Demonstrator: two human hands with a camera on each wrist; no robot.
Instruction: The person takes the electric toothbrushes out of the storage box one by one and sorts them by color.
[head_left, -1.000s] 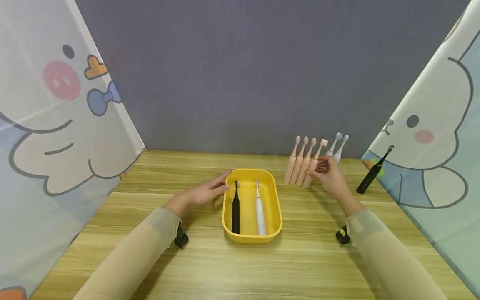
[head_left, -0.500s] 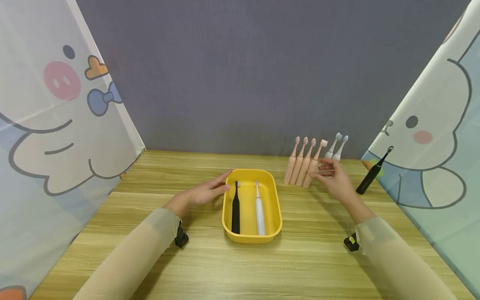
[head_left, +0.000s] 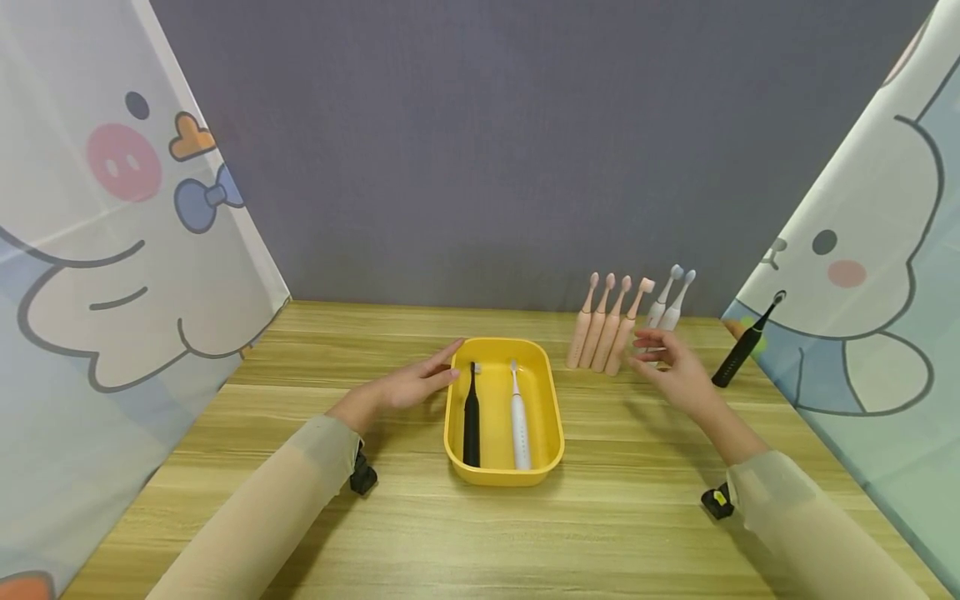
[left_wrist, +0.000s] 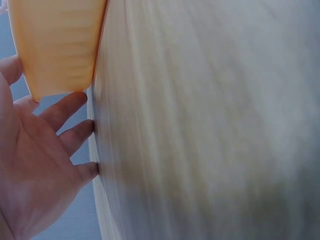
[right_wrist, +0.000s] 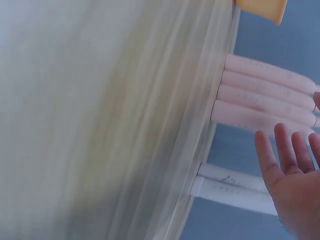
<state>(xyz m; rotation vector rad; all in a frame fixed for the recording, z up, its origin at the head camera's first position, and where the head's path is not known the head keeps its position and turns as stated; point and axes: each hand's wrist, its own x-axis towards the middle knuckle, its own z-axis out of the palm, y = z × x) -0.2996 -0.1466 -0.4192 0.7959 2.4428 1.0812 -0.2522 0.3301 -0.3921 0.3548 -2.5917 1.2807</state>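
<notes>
In the head view, my left hand (head_left: 405, 385) rests with extended fingers at the left side of a yellow tray (head_left: 497, 392). Its fingertips touch the tray's outer wall (left_wrist: 57, 50) in the left wrist view. Inside the tray lie a black electric toothbrush (head_left: 472, 421) and a white electric toothbrush (head_left: 521, 429). Several pink electric toothbrushes (head_left: 606, 342) stand upright in a row to the tray's right. My right hand (head_left: 678, 375) holds nothing, its fingers spread just right of that row. Two white toothbrushes (head_left: 670, 317) stand behind it, partly hidden by the fingers.
Another black toothbrush (head_left: 737, 357) stands upright at the far right of the wooden table (head_left: 600, 533). A grey panel (head_left: 480, 167) rises along the table's back edge, with printed cloths (head_left: 885, 350) on both sides.
My right hand has let go of the rightmost pink toothbrush and drawn back, right and toward me. The left hand and the tray have stayed in place.
</notes>
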